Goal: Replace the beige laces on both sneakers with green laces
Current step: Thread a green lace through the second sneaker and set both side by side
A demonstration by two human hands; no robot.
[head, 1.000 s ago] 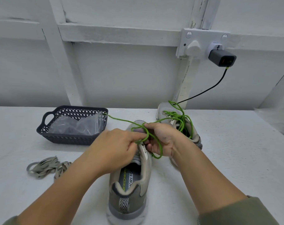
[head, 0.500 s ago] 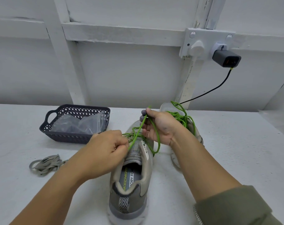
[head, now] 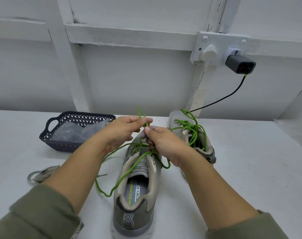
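Olive-green left sleeve and right sleeve, cuffs ribbed, sit high on bare forearms, flanking the heel of the near sneaker.

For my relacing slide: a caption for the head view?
Left hand and right hand pinch the ends of a thin green lace above the near grey sneaker; the far grey sneaker holds another.

My white bench runs back to a white-painted wall, crossed by a horizontal rail and a slanting post. A double socket on the right holds a white plug and a grey charger. Its black cable trails down toward the bench.
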